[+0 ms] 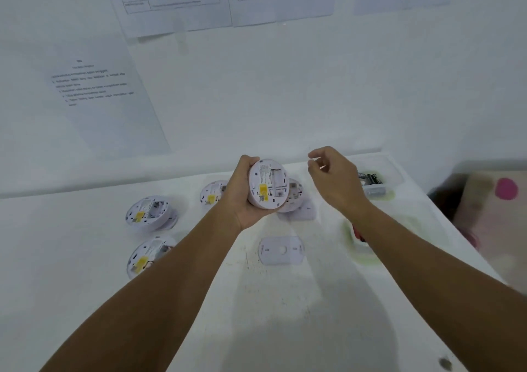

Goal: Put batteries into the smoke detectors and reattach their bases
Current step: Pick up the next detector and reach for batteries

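Left hand [242, 197] gripped the smoke detector [268, 184] by its rim; probably light, stiff, smooth plastic. Right hand [336, 180] hovered loosely curled, empty.

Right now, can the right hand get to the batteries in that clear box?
Probably yes. The right hand is empty, fingers loosely curled, hovering just beside the clear box that holds the batteries. The box looks open on top and nothing sits between them. The left hand holds a smoke detector.
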Tool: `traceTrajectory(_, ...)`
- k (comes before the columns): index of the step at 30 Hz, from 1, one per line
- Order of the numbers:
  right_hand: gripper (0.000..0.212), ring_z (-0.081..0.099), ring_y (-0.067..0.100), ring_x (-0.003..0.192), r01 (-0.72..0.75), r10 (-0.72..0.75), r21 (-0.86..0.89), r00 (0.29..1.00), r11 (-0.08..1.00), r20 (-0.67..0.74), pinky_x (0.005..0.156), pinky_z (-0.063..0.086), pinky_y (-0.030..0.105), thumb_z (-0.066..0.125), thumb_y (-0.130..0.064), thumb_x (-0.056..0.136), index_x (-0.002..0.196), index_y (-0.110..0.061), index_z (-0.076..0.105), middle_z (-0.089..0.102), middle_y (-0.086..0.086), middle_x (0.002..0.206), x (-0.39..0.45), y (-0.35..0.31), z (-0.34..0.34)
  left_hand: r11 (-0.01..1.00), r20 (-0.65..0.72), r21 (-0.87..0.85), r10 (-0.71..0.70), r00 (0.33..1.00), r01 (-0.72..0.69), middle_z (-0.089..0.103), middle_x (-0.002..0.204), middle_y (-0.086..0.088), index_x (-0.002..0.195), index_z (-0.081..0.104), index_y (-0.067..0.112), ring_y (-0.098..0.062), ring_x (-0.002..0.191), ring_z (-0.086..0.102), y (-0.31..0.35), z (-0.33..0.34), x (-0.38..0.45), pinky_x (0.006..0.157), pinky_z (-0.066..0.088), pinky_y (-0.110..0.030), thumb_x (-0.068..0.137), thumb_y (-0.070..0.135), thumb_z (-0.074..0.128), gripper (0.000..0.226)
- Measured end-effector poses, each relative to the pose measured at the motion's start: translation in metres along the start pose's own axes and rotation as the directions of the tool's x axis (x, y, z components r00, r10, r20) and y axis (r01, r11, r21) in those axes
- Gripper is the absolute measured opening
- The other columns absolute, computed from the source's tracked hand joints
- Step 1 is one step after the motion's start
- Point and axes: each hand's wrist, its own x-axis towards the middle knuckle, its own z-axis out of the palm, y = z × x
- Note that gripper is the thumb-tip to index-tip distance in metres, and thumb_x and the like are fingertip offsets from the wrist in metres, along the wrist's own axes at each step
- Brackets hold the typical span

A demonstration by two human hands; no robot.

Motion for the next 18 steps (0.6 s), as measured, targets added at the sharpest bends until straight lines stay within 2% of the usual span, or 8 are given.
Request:
traceTrajectory(2,0.013,0.062,0.005,0.077,-0.037,0.037,-0.038,0.999,0.999,-0.008,0.067,0.045,0.020,0.060,-0.025,0.098,0.109,-0.023,0.066,0.065,-0.011,0.090,0.011,0.009,-0.016,1.000,0.030,0.000,-0.012,0.999,0.012,0.069,0.105,-0.012,0.101,0.071,0.016,-0.032,0.094,0.064,-0.004,0.013,0.009,0.096,0.055,-0.046,0.090,0.039,0.063,0.027)
traceTrajectory(5,0.013,0.068,0.015,0.068,-0.120,0.123,-0.073,0.992,0.990,0.037,0.063,0.052,0.028,0.061,-0.023,0.097,0.109,-0.022,0.067,0.067,-0.008,0.090,0.026,0.026,-0.038,0.999,0.045,-0.008,-0.039,0.998,0.040,0.069,0.103,-0.012,0.105,0.070,0.016,-0.033,0.094,0.061,-0.009,0.031,0.022,0.111,0.045,-0.049,0.089,0.039,0.065,0.029)
traceTrajectory(8,0.012,0.064,0.006,0.069,-0.168,0.189,-0.175,0.976,0.970,0.112,0.058,0.045,0.023,0.064,-0.022,0.095,0.107,-0.023,0.067,0.068,-0.010,0.091,0.038,0.045,-0.056,0.998,0.042,-0.033,-0.061,0.997,0.062,0.068,0.097,-0.011,0.101,0.069,0.017,-0.030,0.092,0.059,-0.015,0.045,0.035,0.114,0.042,-0.047,0.089,0.039,0.065,0.026)
traceTrajectory(11,0.014,0.064,0.008,0.080,-0.185,0.224,-0.241,0.963,0.953,0.148,0.060,0.048,0.023,0.064,-0.020,0.093,0.105,-0.026,0.069,0.069,-0.008,0.096,0.050,0.064,-0.067,0.996,0.048,-0.035,-0.077,0.996,0.078,0.068,0.095,-0.010,0.095,0.069,0.017,-0.028,0.091,0.059,-0.020,0.053,0.047,0.113,0.042,-0.046,0.088,0.040,0.065,0.024)
traceTrajectory(14,0.018,0.066,0.009,0.082,-0.178,0.233,-0.294,0.958,0.939,0.164,0.058,0.048,0.024,0.063,-0.016,0.091,0.102,-0.028,0.071,0.069,-0.008,0.098,0.063,0.078,-0.073,0.996,0.056,-0.020,-0.083,0.995,0.084,0.068,0.097,-0.010,0.091,0.070,0.018,-0.028,0.089,0.061,-0.024,0.058,0.057,0.113,0.041,-0.046,0.087,0.040,0.065,0.024)
traceTrajectory(16,0.019,0.065,0.010,0.082,-0.133,0.217,-0.364,0.956,0.922,0.199,0.062,0.049,0.023,0.063,-0.013,0.092,0.103,-0.026,0.072,0.067,-0.007,0.101,0.072,0.086,-0.073,0.996,0.057,-0.010,-0.085,0.995,0.085,0.068,0.097,-0.010,0.090,0.071,0.017,-0.029,0.089,0.062,-0.026,0.060,0.061,0.114,0.041,-0.047,0.087,0.041,0.065,0.024)
traceTrajectory(18,0.017,0.066,0.014,0.091,-0.065,0.194,-0.442,0.948,0.894,0.252,0.076,0.053,0.027,0.065,-0.013,0.094,0.104,-0.025,0.072,0.066,-0.005,0.109,0.080,0.094,-0.071,0.996,0.056,-0.002,-0.091,0.994,0.091,0.069,0.097,-0.010,0.089,0.072,0.017,-0.029,0.090,0.062,-0.027,0.062,0.064,0.114,0.041,-0.046,0.087,0.041,0.065,0.025)
